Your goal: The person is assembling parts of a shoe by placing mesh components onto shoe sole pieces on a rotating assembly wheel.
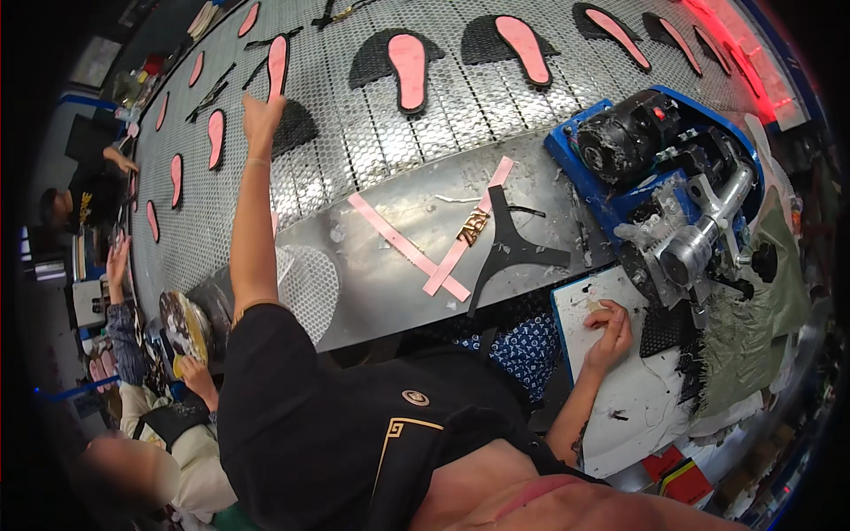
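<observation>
My left arm reaches far out over a metal mesh conveyor (354,133). At its end my left hand (263,117) is closed on the near end of a pink insole with a black edge (278,64). A black textured half-round piece (295,129) lies right beside that hand. My right hand (611,336) rests over a white board (611,411), its fingers loosely bent and apart, with nothing plainly in them. On the metal ledge in front of me are crossed pink straps (390,232) with a gold letter ornament (473,227) and a black Y-shaped piece (509,252).
More pink insoles (409,71) with black pieces lie along the conveyor. A blue-based machine (655,142) stands at the right, near a red glow (753,71). Green cloth (753,310) hangs beside it. A co-worker (177,451) sits at the left; another person (88,190) is farther off.
</observation>
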Motion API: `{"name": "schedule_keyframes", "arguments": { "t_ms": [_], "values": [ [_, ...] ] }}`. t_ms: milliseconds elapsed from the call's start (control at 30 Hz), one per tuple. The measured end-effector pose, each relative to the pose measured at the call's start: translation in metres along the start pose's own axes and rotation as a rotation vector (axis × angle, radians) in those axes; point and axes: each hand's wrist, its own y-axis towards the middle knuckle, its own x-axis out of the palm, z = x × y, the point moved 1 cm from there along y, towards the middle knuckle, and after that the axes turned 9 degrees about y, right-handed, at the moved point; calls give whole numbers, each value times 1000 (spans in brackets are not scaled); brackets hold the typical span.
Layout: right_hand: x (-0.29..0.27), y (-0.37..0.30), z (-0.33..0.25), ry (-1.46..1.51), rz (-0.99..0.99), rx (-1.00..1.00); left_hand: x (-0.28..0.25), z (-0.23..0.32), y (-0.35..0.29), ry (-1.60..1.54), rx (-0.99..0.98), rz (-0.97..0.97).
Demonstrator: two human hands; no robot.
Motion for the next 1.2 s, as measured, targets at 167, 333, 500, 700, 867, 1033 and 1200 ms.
{"name": "schedule_keyframes", "arguments": {
  "t_ms": [167,333,500,700,867,1033,1200],
  "values": [
    [-3,-3,-2,11,0,-14,-56,-43,-99,-82,27,-136],
    [-12,-6,12,42,6,-20,-28,-78,-132,129,400,-66],
    [-15,-1,3,178,153,59,-38,-41,-168,-100,659,97],
    [-65,4,-18,-850,487,-204,-89,55,-265,-630,563,-203],
    [-107,-6,29,-1138,578,-96,-94,108,-327,-811,630,-338],
    [-117,-6,30,-1113,470,-93,-96,133,-369,-897,794,-410],
    [-107,-3,16,-1115,648,-41,-101,153,-400,-926,886,-443]
  ]
}}
